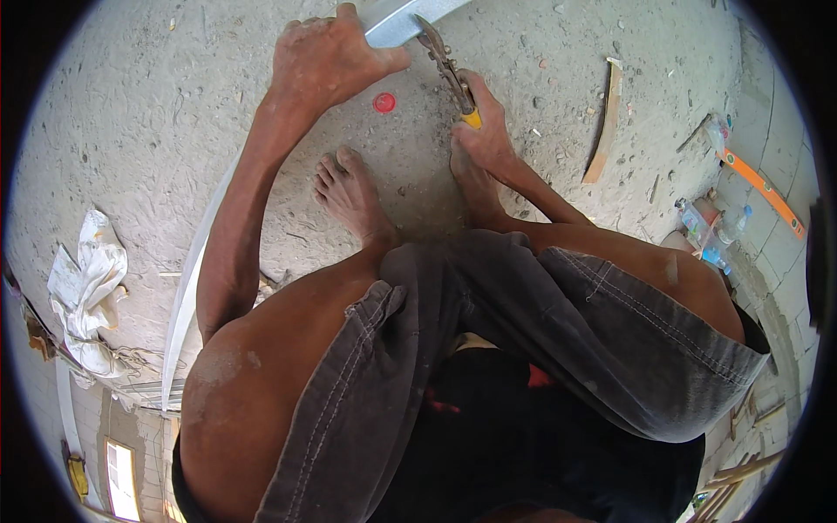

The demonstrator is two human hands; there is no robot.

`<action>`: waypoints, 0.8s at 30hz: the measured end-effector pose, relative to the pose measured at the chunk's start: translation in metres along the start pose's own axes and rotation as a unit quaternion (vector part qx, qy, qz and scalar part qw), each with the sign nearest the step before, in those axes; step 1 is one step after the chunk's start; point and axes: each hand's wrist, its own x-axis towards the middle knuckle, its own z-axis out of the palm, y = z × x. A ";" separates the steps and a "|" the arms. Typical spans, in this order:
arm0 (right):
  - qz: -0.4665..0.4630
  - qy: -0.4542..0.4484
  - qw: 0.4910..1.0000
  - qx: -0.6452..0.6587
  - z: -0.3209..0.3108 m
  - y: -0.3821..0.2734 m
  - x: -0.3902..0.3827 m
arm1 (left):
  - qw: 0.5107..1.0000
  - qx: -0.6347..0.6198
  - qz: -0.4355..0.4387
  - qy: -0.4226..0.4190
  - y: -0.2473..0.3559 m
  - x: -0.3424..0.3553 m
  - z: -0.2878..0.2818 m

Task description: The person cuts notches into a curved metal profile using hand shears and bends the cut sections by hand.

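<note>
My left hand [323, 61] is closed round a shiny metal channel [403, 21] at the top of the view. In my right hand [486, 131] is a pair of tin snips [446, 71] with a yellow grip, the rest of its handles partly hidden by my fingers. The tips of the snips' jaws touch the near edge of the channel, to the right of my left hand. A long pale strip [199, 253] passes behind my left forearm; whether it belongs to the same channel I cannot tell.
Between my bare feet and the channel, a red round cap [384, 103] lies on the sandy floor. To the right are a wooden strip [603, 122], an orange spirit level [763, 192] and plastic bottles [711, 228]. A crumpled white sack [91, 296] lies at the left.
</note>
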 end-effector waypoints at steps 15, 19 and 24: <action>-0.072 -0.012 0.988 -0.134 -0.010 -0.015 -0.004 | 0.999 0.042 0.009 0.025 0.006 -0.011 -0.009; -0.121 -0.001 0.954 -0.273 -0.033 -0.029 0.000 | 0.996 -0.001 -0.045 -0.074 0.029 0.008 -0.028; -0.076 -0.045 0.977 -0.192 -0.024 -0.030 0.002 | 0.997 0.071 0.036 -0.006 -0.008 0.007 0.001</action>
